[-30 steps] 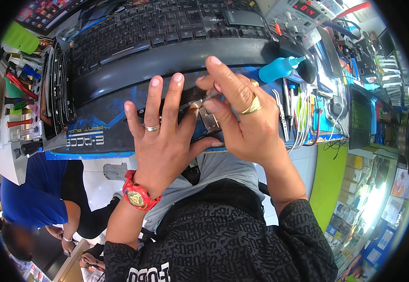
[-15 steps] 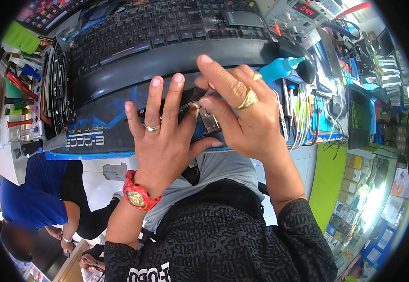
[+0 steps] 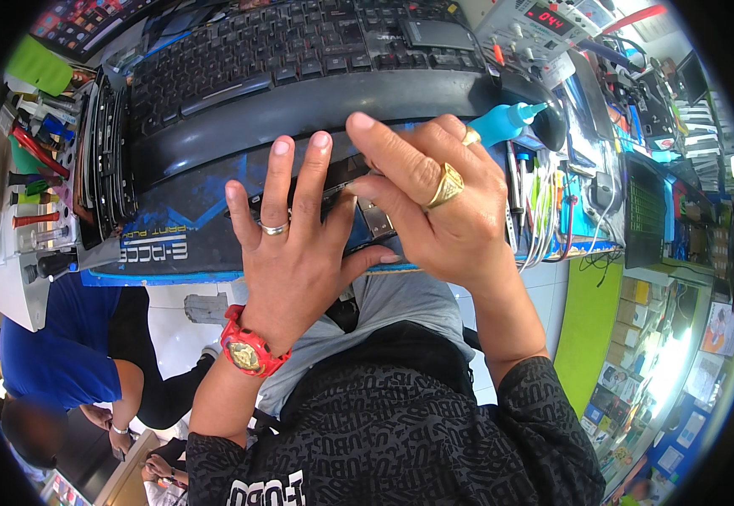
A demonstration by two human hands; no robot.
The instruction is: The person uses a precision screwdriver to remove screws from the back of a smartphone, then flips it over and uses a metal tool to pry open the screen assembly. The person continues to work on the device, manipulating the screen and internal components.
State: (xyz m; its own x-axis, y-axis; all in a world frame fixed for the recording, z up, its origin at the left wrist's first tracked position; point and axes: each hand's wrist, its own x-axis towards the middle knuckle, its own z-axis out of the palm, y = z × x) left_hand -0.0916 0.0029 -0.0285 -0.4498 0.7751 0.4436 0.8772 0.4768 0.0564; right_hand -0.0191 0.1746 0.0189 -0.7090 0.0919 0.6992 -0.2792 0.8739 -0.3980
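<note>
My left hand (image 3: 295,253) lies with its fingers spread over a dark, flat device part (image 3: 339,192) on the black and blue mat (image 3: 190,198). Its thumb stretches toward the mat's front edge. Close beside it, my right hand (image 3: 455,219) is bent over the same part, with thumb and curled fingers drawn together. Whatever those fingers pinch is hidden beneath them. A small silvery metal piece (image 3: 377,218) shows between the two hands, partly covered by the right one.
A black keyboard (image 3: 291,55) with a wrist rest stands behind the mat. At the right are a light-blue squeeze bottle (image 3: 497,125), a bundle of cables (image 3: 544,219) and a bench power supply (image 3: 544,21). Hand tools (image 3: 34,177) fill the left side. A person in blue (image 3: 63,337) sits lower left.
My right hand has tilted slightly; its index fingertip is a little lower and farther left, and the hand covers more of the metal piece. The left hand keeps its place.
</note>
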